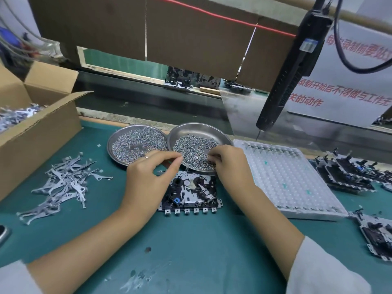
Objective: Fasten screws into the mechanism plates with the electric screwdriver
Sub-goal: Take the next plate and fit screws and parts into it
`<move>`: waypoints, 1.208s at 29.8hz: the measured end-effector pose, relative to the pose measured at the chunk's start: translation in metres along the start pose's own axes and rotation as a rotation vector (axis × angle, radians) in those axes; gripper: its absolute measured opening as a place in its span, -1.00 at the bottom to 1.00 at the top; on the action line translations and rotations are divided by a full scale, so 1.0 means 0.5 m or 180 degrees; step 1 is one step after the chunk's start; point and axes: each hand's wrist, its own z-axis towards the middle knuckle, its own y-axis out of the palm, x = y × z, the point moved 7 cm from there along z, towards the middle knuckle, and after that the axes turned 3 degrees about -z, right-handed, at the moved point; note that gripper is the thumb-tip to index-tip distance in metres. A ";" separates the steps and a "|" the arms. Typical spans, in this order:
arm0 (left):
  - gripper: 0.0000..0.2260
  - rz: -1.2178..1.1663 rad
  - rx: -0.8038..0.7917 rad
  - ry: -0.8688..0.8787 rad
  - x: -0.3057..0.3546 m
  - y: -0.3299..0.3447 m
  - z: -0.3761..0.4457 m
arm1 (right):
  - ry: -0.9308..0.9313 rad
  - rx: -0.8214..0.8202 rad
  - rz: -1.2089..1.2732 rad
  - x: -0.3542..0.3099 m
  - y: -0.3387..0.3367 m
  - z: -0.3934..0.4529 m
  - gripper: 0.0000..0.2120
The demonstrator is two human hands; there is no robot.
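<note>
Nearest the person, two bare forearms in white sleeves reach out over the green mat [191, 251]. Just below the fingers of both hands lies a mechanism plate [188, 195], flat on the mat, black and metal with a row of tabs along its near edge. The left hand [148, 177] has its thumb and forefinger brought together at their tips; whether they pinch a screw cannot be told. The right hand [231, 164] curls its fingers down into the screws [194, 152] in the right steel dish [199, 129], its fingertips buried among them, so that a grip cannot be made out. Just left of the left fingers sits a second steel dish [135, 145] of screws. Farther left lie loose metal levers [65, 183] and a cardboard box [38, 128]. Right of the right fingers rests a white plastic tray [288, 179], with more plates [343, 175] beyond. Above and behind the tray hangs the electric screwdriver [290, 75], untouched.
</note>
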 end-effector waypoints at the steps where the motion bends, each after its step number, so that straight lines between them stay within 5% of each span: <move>1: -0.90 -0.0027 -0.0033 0.0012 0.001 0.003 -0.003 | 0.0026 -0.0093 0.0029 0.004 0.003 0.000 -0.78; 10: -0.89 -0.0126 -0.0148 0.0020 -0.003 0.010 -0.007 | 0.0295 -0.0140 0.0234 0.020 0.004 0.006 -0.75; 19: -0.90 -0.0116 -0.0211 0.0007 0.002 0.010 -0.008 | 0.0705 0.0105 0.1613 0.046 -0.021 -0.004 -0.89; 30: -0.88 -0.0120 -0.0251 -0.0030 0.006 0.017 -0.009 | 0.0472 0.0153 0.1902 0.043 -0.019 -0.013 -0.81; 36: -0.87 -0.0420 -0.0249 -0.0129 0.011 0.026 -0.009 | 0.0433 -0.0103 0.3017 0.006 -0.024 -0.048 -0.86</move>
